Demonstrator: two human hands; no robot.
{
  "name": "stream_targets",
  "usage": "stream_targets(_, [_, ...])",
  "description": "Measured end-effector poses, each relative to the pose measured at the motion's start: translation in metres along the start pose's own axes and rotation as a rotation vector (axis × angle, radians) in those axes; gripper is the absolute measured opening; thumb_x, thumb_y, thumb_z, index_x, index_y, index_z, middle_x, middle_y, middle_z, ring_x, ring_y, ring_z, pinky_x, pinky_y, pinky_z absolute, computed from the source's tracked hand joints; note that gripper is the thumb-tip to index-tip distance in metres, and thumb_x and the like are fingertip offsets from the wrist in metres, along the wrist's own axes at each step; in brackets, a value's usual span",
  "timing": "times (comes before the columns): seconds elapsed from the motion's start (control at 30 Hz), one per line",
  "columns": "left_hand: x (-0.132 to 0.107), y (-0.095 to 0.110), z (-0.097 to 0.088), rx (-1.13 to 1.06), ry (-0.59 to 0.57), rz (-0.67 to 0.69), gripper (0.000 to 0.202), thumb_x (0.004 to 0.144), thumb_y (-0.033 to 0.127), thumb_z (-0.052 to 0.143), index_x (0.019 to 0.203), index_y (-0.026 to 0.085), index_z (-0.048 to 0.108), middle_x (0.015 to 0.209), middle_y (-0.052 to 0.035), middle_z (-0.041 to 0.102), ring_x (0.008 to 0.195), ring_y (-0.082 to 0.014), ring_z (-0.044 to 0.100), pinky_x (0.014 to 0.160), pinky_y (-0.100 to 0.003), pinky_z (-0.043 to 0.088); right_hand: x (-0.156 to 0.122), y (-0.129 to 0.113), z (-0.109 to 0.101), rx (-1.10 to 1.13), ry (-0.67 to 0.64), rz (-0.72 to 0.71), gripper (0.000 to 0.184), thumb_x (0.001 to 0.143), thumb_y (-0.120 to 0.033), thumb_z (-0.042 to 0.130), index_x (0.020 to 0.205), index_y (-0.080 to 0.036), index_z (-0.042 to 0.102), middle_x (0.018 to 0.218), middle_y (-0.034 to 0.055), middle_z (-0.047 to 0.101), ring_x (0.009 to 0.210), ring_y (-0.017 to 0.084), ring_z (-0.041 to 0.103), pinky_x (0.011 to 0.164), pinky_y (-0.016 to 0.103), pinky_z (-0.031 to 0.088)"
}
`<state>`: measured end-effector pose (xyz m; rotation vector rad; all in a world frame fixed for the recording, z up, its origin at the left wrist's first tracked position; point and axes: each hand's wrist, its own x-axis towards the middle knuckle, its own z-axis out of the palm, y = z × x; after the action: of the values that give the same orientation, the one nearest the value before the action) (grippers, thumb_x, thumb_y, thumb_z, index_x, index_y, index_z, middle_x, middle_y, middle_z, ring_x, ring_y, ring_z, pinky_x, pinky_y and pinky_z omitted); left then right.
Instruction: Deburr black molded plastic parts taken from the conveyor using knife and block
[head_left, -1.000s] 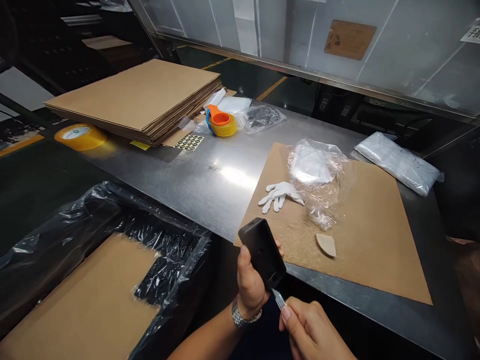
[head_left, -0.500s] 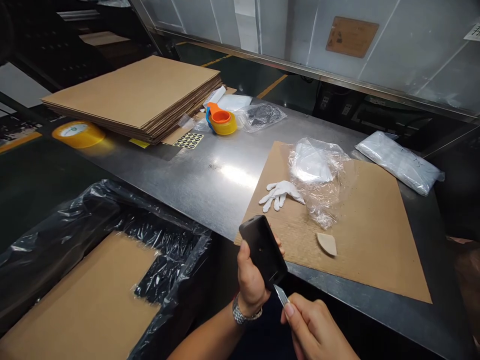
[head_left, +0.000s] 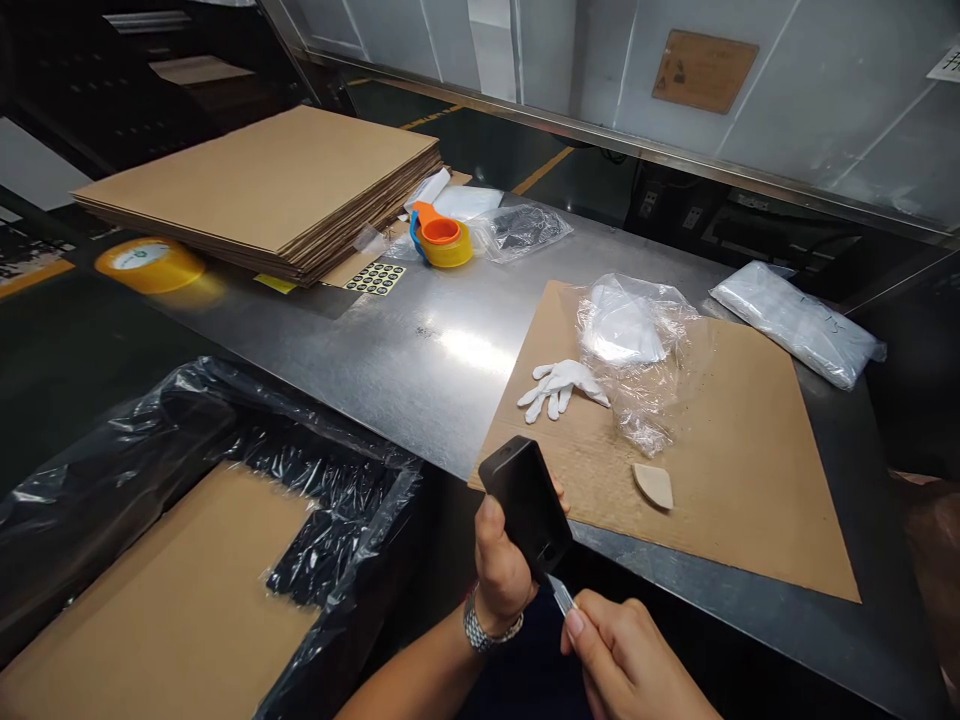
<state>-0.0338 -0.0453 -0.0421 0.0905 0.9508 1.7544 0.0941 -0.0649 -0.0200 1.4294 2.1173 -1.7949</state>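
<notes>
My left hand (head_left: 501, 570) is closed around a small black plastic box (head_left: 526, 503), held upright just off the near edge of the steel table (head_left: 390, 340); a metal watch sits on that wrist. My right hand (head_left: 622, 660) pinches a thin metal blade (head_left: 559, 594), whose tip touches the lower corner of the black box. On the table beyond lies a flat cardboard sheet (head_left: 742, 470) with a white glove (head_left: 559, 385), crumpled clear plastic wrap (head_left: 637, 350) and a small tan chip (head_left: 653, 485).
A stack of flat cardboard sheets (head_left: 262, 185) lies at the far left, with a yellow tape roll (head_left: 148, 264), an orange-and-yellow tape dispenser (head_left: 442, 238), a sticker sheet (head_left: 378, 278) and bagged parts (head_left: 799, 322). A black-plastic-lined box with cardboard inside (head_left: 172, 570) stands at lower left.
The blade tip has shifted slightly along the lower corner of the black box. Both hands stay almost in place.
</notes>
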Motion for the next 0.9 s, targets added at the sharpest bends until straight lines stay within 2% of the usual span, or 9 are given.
stream_targets(0.23, [0.001, 0.0, 0.003, -0.042, -0.007, 0.025, 0.047, 0.065, 0.058, 0.059, 0.09, 0.019, 0.068, 0.068, -0.0028, 0.064, 0.059, -0.015, 0.057, 0.055, -0.024, 0.047, 0.003, 0.0, 0.003, 0.206, -0.071, 0.013, 0.045, 0.092, -0.051, 0.025, 0.075, -0.018, 0.049, 0.038, -0.0088, 0.036, 0.033, 0.006, 0.036, 0.039, 0.015, 0.03])
stream_targets(0.3, [0.002, 0.001, 0.006, -0.085, 0.027, 0.028, 0.048, 0.065, 0.059, 0.058, 0.091, 0.02, 0.067, 0.067, -0.0016, 0.063, 0.059, -0.0147, 0.056, 0.054, -0.023, 0.046, 0.001, 0.0, 0.003, 0.198, -0.039, -0.009, 0.043, 0.093, -0.049, 0.025, 0.075, -0.018, 0.049, 0.039, -0.008, 0.037, 0.034, 0.006, 0.037, 0.039, 0.015, 0.029])
stream_targets(0.4, [0.004, 0.002, 0.008, -0.146, 0.09, 0.072, 0.043, 0.068, 0.056, 0.056, 0.088, 0.02, 0.067, 0.067, -0.0013, 0.062, 0.058, -0.0141, 0.056, 0.055, -0.023, 0.047, -0.002, 0.002, 0.004, -0.043, 0.151, -0.141, 0.033, 0.094, -0.036, 0.028, 0.086, -0.018, 0.055, 0.05, -0.0024, 0.051, 0.043, 0.01, 0.048, 0.044, 0.019, 0.035])
stream_targets(0.5, [0.006, 0.003, 0.009, -0.183, 0.119, 0.14, 0.041, 0.07, 0.055, 0.052, 0.085, 0.02, 0.067, 0.067, -0.0014, 0.062, 0.059, -0.0137, 0.056, 0.057, -0.024, 0.048, -0.003, 0.009, 0.009, -0.403, 0.409, -0.411, 0.029, 0.091, -0.019, 0.034, 0.114, -0.013, 0.052, 0.067, 0.0041, 0.062, 0.053, 0.013, 0.058, 0.048, 0.022, 0.039])
stream_targets(0.57, [0.006, 0.002, 0.008, -0.181, 0.13, 0.177, 0.042, 0.069, 0.056, 0.053, 0.086, 0.021, 0.067, 0.067, -0.0014, 0.062, 0.059, -0.0139, 0.056, 0.057, -0.024, 0.048, -0.001, 0.014, 0.014, -0.629, 0.562, -0.566, 0.034, 0.088, -0.011, 0.04, 0.12, -0.007, 0.05, 0.062, 0.0032, 0.061, 0.049, 0.013, 0.057, 0.044, 0.023, 0.038])
stream_targets(0.67, [0.008, 0.0, 0.005, -0.166, 0.14, 0.231, 0.048, 0.064, 0.06, 0.054, 0.085, 0.02, 0.067, 0.065, -0.0025, 0.062, 0.057, -0.0147, 0.056, 0.053, -0.025, 0.048, 0.003, 0.018, 0.02, -0.875, 0.755, -0.683, 0.031, 0.083, -0.006, 0.047, 0.112, -0.001, 0.056, 0.049, -0.0034, 0.051, 0.037, 0.008, 0.047, 0.037, 0.023, 0.03])
stream_targets(0.77, [0.008, 0.0, 0.004, -0.167, 0.16, 0.28, 0.052, 0.062, 0.062, 0.053, 0.085, 0.018, 0.068, 0.064, -0.0036, 0.062, 0.055, -0.0153, 0.056, 0.051, -0.026, 0.048, 0.004, 0.016, 0.023, -0.978, 0.844, -0.698, 0.026, 0.081, -0.003, 0.046, 0.103, 0.0, 0.061, 0.046, -0.0053, 0.046, 0.035, 0.006, 0.043, 0.036, 0.022, 0.026])
stream_targets(0.9, [0.008, 0.002, 0.005, -0.154, 0.172, 0.315, 0.049, 0.063, 0.059, 0.052, 0.083, 0.017, 0.068, 0.062, -0.0038, 0.061, 0.055, -0.0152, 0.056, 0.051, -0.026, 0.049, 0.005, 0.015, 0.025, -1.036, 0.844, -0.683, 0.028, 0.081, -0.002, 0.042, 0.1, -0.001, 0.063, 0.046, -0.0048, 0.045, 0.036, 0.006, 0.043, 0.037, 0.023, 0.024])
